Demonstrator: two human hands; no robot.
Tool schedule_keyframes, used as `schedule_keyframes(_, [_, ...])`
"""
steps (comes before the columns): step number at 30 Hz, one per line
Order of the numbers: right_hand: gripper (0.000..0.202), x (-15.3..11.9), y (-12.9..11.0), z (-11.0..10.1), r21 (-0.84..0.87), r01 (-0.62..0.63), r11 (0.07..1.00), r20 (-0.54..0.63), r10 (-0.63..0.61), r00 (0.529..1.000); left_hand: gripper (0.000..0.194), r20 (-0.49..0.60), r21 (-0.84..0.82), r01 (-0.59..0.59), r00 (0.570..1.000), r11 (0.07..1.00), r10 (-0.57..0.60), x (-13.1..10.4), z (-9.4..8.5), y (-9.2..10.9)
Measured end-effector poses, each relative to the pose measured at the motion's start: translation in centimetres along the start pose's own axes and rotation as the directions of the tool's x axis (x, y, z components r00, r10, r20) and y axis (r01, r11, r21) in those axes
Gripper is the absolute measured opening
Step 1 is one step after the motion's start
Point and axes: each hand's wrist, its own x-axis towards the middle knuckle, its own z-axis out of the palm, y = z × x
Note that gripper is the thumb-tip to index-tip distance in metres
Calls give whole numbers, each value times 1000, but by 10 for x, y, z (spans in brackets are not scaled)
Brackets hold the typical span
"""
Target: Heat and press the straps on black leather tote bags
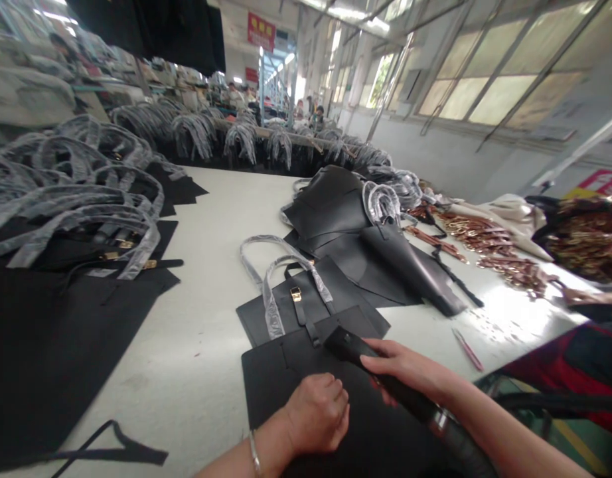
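Note:
My right hand (403, 372) grips a black handheld tool (346, 346) with a hose running back toward me; its tip rests on a black leather bag panel (271, 378). My left hand (318, 411), fingers curled into a fist, presses down on the same panel next to the tool. Just beyond lies another black panel (346, 285) with a strap, a gold buckle (296, 293) and plastic-wrapped handles (271, 292).
Stacks of black panels with wrapped handles (87, 199) fill the left of the white table (211, 219). More black leather pieces (366, 245) lie in the middle. Gold hardware (490, 245) covers the right side. Another person's hand (585, 295) and red sleeve sit at the right edge.

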Motion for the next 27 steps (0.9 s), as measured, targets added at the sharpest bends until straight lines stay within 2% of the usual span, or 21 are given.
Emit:
schedule_keyframes(4, [44,21,-8,19,-22,-38,999,88,40,995,10,-42,-19,-67,997,998,66,0,0,-2])
schedule_keyframes(10, [44,57,-37,43,-78,52,996,19,-50,999,15,-32,-19,-39,999,999,38,2,-3,-3])
schedule_keyframes(13, [48,53,-46,42,-93,110,990,-15,-112,994,17,6,-17,-61,998,998,62,1,-6,-3])
schedule_keyframes(15, [51,42,-47,39,-108,91,990,56,-86,995,18,39,-34,-112,993,993,113,1,-7,-2])
schedule_keyframes(18, [55,26,-44,38,-160,0,987,218,35,975,18,93,-67,-221,969,973,227,0,-5,0])
schedule_keyframes(21, [53,22,-41,45,-206,-31,978,294,92,951,19,127,-74,-288,947,955,295,1,-2,1])
schedule_keyframes(24, [45,30,-44,54,-257,3,966,317,81,945,18,154,-102,-286,942,953,299,2,-2,2])
schedule_keyframes(27, [45,40,-51,63,-385,118,915,289,-3,957,19,227,-100,-223,944,970,241,0,-3,2])
